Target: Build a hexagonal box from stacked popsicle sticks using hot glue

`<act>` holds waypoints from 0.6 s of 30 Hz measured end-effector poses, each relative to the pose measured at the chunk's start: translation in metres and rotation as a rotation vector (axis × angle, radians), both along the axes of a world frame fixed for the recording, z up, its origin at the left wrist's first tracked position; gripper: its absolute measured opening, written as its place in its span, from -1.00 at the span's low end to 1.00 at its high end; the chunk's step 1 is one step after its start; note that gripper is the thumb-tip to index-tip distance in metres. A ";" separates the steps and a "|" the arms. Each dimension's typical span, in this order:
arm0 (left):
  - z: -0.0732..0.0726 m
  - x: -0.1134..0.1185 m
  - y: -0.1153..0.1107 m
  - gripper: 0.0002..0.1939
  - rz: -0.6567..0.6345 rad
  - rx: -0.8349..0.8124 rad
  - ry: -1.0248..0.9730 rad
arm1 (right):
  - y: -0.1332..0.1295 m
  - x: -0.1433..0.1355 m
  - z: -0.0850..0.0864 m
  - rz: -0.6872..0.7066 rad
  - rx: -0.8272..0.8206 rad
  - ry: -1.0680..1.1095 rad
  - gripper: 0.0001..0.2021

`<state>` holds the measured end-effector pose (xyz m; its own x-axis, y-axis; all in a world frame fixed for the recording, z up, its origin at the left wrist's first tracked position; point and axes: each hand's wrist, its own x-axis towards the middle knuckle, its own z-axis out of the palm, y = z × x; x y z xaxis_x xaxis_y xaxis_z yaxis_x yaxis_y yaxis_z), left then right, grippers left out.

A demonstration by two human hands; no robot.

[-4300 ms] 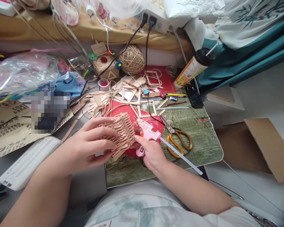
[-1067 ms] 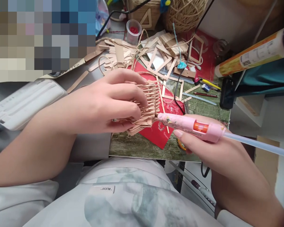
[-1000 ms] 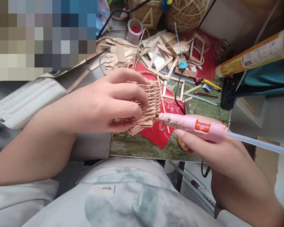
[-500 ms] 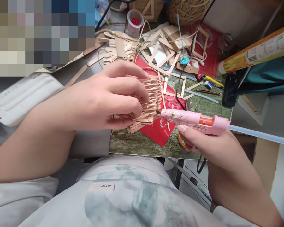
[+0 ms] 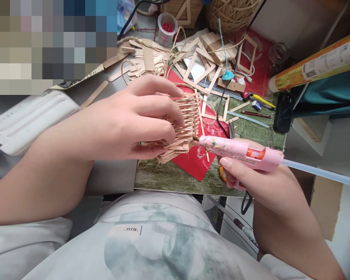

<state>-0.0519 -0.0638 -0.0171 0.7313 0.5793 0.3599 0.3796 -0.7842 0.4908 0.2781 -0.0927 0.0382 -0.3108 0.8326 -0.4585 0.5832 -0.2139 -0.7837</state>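
Note:
My left hand [image 5: 140, 116] is wrapped over a box-like stack of wooden craft sticks [image 5: 188, 116], gripping its near and far sides; the palm hides much of it. In my right hand [image 5: 245, 171] is a pink hot glue gun [image 5: 242, 151], held by its handle. A clear glue stick [image 5: 321, 171] pokes from the gun's rear. Its nozzle tip is at the lower right corner of the stack, touching or very close. Under the stack lies a red sheet [image 5: 201, 165] with strands of dried glue on it.
Loose craft sticks [image 5: 151, 58] and stick frames [image 5: 216, 107] lie behind the stack. A plastic cup [image 5: 167, 31] with red bits stands at the back. A black cable [image 5: 221, 105] crosses the table. Phone [image 5: 282, 112], pencil [image 5: 256, 113] and yellow cutter [image 5: 262, 100] lie right; a white case [image 5: 32, 120] sits left.
The glue gun has tilted slightly, its rear end dropping a little, with the nozzle staying by the stack's corner. My left hand and the stack have hardly moved.

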 end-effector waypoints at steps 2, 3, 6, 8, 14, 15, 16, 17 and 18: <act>0.000 0.000 0.000 -0.80 -0.006 0.006 -0.014 | -0.002 0.001 -0.001 0.013 0.024 0.014 -0.66; 0.000 0.000 0.000 -0.82 -0.008 0.001 -0.025 | -0.003 0.001 -0.001 0.017 0.030 0.020 -0.66; 0.001 0.000 0.000 -0.86 -0.012 -0.016 -0.049 | -0.004 0.001 -0.005 -0.009 0.041 0.025 -0.66; 0.001 0.000 0.001 -0.84 -0.012 0.018 -0.044 | -0.006 0.002 -0.009 -0.038 0.024 0.014 -0.65; -0.002 0.000 0.005 -0.87 -0.036 0.147 -0.030 | -0.019 0.004 -0.028 -0.158 0.017 0.022 -0.65; -0.002 0.000 0.005 -0.87 -0.039 0.151 -0.029 | -0.021 0.003 -0.030 -0.168 0.010 0.032 -0.64; -0.002 0.000 0.005 -0.88 -0.039 0.154 -0.027 | -0.022 0.002 -0.031 -0.174 0.002 0.044 -0.64; -0.002 0.000 0.005 -0.88 -0.038 0.154 -0.026 | -0.023 0.001 -0.032 -0.176 -0.004 0.057 -0.64; -0.002 0.000 0.005 -0.88 -0.037 0.154 -0.026 | -0.024 0.000 -0.033 -0.177 -0.006 0.068 -0.64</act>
